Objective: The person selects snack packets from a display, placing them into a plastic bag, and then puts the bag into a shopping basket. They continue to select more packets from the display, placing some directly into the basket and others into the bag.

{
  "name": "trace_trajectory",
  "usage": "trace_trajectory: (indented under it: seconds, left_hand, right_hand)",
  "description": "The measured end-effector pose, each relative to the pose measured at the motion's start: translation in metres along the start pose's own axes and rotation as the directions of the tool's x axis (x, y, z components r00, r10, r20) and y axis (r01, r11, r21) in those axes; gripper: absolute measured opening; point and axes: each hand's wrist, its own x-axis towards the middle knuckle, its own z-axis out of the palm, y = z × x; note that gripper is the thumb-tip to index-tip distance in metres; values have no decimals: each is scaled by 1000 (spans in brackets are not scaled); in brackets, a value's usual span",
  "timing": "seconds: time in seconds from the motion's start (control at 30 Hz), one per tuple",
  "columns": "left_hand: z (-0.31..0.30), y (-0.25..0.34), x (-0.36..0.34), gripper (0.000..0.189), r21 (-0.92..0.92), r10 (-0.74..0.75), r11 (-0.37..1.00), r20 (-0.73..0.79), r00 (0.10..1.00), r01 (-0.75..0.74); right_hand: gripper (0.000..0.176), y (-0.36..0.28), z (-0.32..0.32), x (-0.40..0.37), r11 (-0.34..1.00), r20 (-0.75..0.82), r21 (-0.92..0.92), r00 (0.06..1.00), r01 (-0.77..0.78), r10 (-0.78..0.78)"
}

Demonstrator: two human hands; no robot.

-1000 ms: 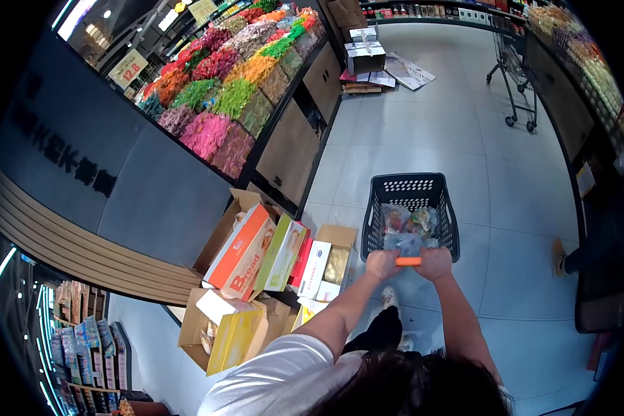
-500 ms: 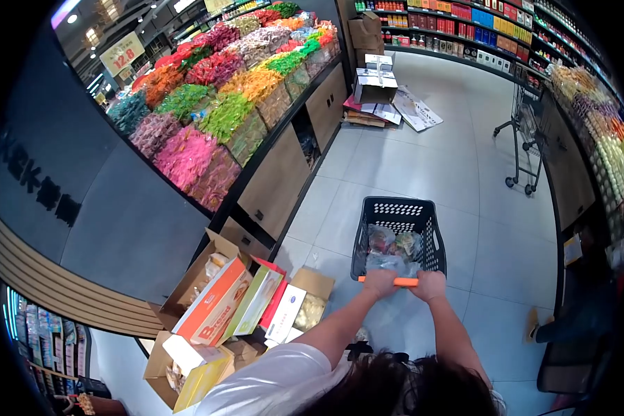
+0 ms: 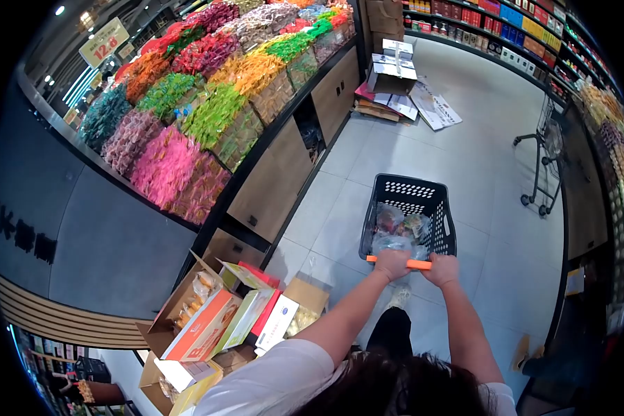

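A black shopping basket [image 3: 442, 208] with perforated walls stands out in front of me. Its orange handle [image 3: 419, 264] runs across the near side. My left hand [image 3: 393, 264] is wrapped round the left part of this handle, and my right hand [image 3: 441, 270] grips its right end. Inside the basket lie clear plastic bags [image 3: 395, 243] with contents too small to tell. Below the handle, one light shoe [image 3: 399, 297] and a dark trouser leg show on the floor.
Left: a candy display [image 3: 215, 114] above wooden cabinets [image 3: 270, 187], with open cartons [image 3: 204, 322] at its near end. Ahead: flattened cardboard [image 3: 435, 104] and stocked shelves [image 3: 478, 28]. Right: a shopping cart [image 3: 539, 166] and another person's shoe [image 3: 521, 352].
The view has shifted, with the display and cartons lower or farther left and the cart farther right. My leg and shoe have come into view below the basket. Both hands still hold the handle.
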Motion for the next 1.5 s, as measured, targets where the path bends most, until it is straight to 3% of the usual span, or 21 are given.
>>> trace_trajectory:
  seconds: [0.37, 0.53, 0.73, 0.87, 1.17, 1.27, 1.5]
  left_hand:
    - [-10, -59, 166, 27, 43, -105, 993, -44, 993, 107]
    - [-7, -82, 225, 23, 82, -161, 982, -97, 982, 169]
    - [-14, -114, 291, 20, 85, -215, 972, -30, 976, 217]
    - [-21, -134, 326, 20, 62, -213, 975, -28, 977, 215]
    - [-21, -200, 412, 20, -33, -113, 994, -256, 960, 108]
    - [-35, -220, 439, 22, -50, -132, 991, -161, 978, 125]
    - [-46, -264, 490, 18, -104, -123, 989, -143, 982, 109]
  right_hand:
    - [36, 68, -21, 184, 996, 70, 16, 994, 87, -88]
    - [38, 93, -14, 253, 987, -30, 10, 986, 161, -161]
    - [35, 114, -21, 333, 976, -36, 37, 977, 213, -212]
    - [30, 120, -29, 374, 976, 15, 46, 977, 212, -213]
    - [32, 132, -38, 484, 971, -34, -4, 970, 239, -239]
    - [33, 135, -37, 519, 971, -31, 40, 971, 237, -235]
    - [34, 135, -36, 589, 969, -84, 35, 967, 246, -242]
